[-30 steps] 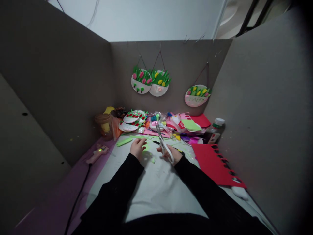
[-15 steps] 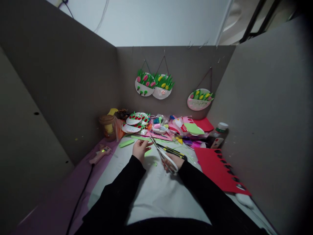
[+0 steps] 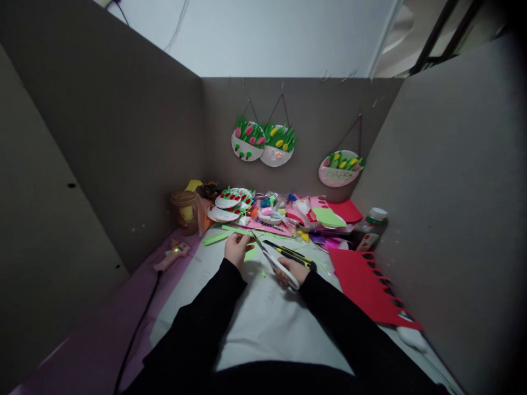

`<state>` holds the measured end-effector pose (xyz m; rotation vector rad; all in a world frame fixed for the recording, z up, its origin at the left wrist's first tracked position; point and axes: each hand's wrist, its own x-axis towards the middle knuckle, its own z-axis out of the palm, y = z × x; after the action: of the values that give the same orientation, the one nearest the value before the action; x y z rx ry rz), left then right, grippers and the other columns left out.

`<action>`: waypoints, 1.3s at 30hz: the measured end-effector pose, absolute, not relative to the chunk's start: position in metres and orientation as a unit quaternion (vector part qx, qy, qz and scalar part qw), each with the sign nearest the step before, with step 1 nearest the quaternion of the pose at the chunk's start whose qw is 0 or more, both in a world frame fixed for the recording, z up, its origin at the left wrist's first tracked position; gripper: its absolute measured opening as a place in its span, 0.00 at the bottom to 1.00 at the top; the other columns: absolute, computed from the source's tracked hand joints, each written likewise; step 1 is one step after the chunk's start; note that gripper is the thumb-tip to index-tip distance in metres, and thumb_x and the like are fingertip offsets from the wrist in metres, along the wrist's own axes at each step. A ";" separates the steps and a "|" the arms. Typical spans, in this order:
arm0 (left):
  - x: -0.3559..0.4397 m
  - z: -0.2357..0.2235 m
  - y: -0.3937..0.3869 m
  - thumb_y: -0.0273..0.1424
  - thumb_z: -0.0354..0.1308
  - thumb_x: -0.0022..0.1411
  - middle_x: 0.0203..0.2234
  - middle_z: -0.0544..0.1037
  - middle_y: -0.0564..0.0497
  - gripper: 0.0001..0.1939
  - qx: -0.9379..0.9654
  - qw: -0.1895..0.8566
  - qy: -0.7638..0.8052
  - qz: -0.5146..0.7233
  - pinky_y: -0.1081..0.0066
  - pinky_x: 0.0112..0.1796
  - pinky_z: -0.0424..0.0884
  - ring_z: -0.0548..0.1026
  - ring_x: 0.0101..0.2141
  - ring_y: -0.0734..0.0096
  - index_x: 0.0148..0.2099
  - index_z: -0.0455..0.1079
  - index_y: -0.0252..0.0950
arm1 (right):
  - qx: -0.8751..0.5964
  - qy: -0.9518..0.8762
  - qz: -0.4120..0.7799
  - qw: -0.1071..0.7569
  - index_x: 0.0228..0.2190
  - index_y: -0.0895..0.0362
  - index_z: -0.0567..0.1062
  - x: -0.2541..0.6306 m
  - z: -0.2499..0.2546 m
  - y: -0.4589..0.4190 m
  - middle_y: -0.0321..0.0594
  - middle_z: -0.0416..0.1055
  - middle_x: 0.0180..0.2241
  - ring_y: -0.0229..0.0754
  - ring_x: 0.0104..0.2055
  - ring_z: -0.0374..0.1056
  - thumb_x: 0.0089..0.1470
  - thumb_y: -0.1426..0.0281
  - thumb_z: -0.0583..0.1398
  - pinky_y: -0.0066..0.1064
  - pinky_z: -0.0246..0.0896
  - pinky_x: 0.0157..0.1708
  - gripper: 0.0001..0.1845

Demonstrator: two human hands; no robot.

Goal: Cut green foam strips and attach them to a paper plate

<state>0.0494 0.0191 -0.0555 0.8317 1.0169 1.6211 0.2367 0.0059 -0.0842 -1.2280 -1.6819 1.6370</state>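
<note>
My right hand [image 3: 293,271] is closed round the white handles of a pair of scissors [image 3: 274,260]. Their blades point up and left toward my left hand [image 3: 236,248]. That hand pinches a small light-green foam piece [image 3: 251,254] at the blade tips. Both hands rest over a white sheet [image 3: 255,318] that covers the table in front of me. A black and yellow utility knife [image 3: 290,253] lies just beyond my right hand.
A red foam sheet [image 3: 370,288] with cut-out notches lies at the right. A pink glue gun [image 3: 172,255] with a black cord sits at the left. Craft plates, foam scraps and a jar [image 3: 184,211] crowd the back. A glue bottle [image 3: 373,222] stands right. Grey partitions enclose the table.
The scissors have tilted from pointing straight away to pointing left at the green piece. My left hand has shifted slightly up and right toward the blades.
</note>
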 end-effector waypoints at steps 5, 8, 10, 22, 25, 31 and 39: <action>0.049 -0.054 0.019 0.34 0.62 0.44 0.23 0.73 0.50 0.12 0.351 0.487 0.433 0.672 0.68 0.31 0.69 0.75 0.30 0.67 0.26 0.63 0.33 | -0.440 -0.619 0.601 0.246 0.21 0.57 0.64 0.239 -0.086 0.006 0.27 0.64 0.14 0.32 0.15 0.62 0.29 0.74 0.57 0.23 0.56 0.14 0.09; 0.048 -0.054 0.019 0.34 0.62 0.43 0.23 0.74 0.49 0.12 0.358 0.480 0.438 0.670 0.68 0.31 0.70 0.75 0.31 0.66 0.26 0.63 0.33 | -0.438 -0.620 0.603 0.243 0.22 0.57 0.63 0.239 -0.088 0.007 0.27 0.64 0.14 0.32 0.15 0.61 0.29 0.74 0.58 0.24 0.56 0.15 0.10; 0.048 -0.054 0.019 0.34 0.62 0.43 0.23 0.74 0.49 0.12 0.360 0.476 0.441 0.670 0.68 0.31 0.70 0.75 0.30 0.66 0.26 0.63 0.33 | -0.440 -0.620 0.603 0.243 0.22 0.57 0.63 0.239 -0.089 0.007 0.27 0.64 0.15 0.32 0.15 0.61 0.30 0.73 0.58 0.23 0.56 0.14 0.10; 0.047 -0.051 0.016 0.35 0.61 0.44 0.22 0.73 0.51 0.12 0.369 0.483 0.431 0.667 0.70 0.30 0.69 0.75 0.29 0.68 0.25 0.63 0.33 | -0.444 -0.601 0.609 0.266 0.20 0.56 0.62 0.237 -0.091 0.007 0.27 0.65 0.15 0.30 0.13 0.58 0.31 0.74 0.59 0.23 0.53 0.13 0.10; 0.045 -0.052 0.017 0.37 0.61 0.44 0.22 0.73 0.51 0.13 0.369 0.495 0.422 0.664 0.71 0.30 0.69 0.75 0.30 0.68 0.25 0.63 0.33 | -0.445 -0.606 0.602 0.269 0.20 0.57 0.62 0.238 -0.092 0.008 0.28 0.65 0.15 0.30 0.13 0.58 0.31 0.74 0.58 0.23 0.53 0.13 0.09; 0.044 -0.053 0.018 0.38 0.61 0.45 0.23 0.74 0.50 0.14 0.373 0.503 0.420 0.656 0.73 0.28 0.68 0.75 0.30 0.69 0.26 0.63 0.33 | -0.446 -0.611 0.597 0.266 0.20 0.57 0.62 0.239 -0.095 0.010 0.29 0.66 0.16 0.31 0.14 0.59 0.31 0.75 0.59 0.23 0.54 0.14 0.09; 0.043 -0.052 0.017 0.39 0.62 0.45 0.23 0.72 0.51 0.15 0.380 0.505 0.416 0.654 0.75 0.28 0.68 0.74 0.30 0.70 0.26 0.63 0.34 | -0.451 -0.609 0.597 0.262 0.19 0.57 0.62 0.239 -0.093 0.009 0.27 0.66 0.15 0.30 0.13 0.59 0.29 0.74 0.59 0.22 0.52 0.11 0.09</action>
<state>0.0425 0.0167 -0.0522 0.9180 1.0028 1.5775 0.2393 0.0086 -0.0934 -1.2189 -1.6488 1.6155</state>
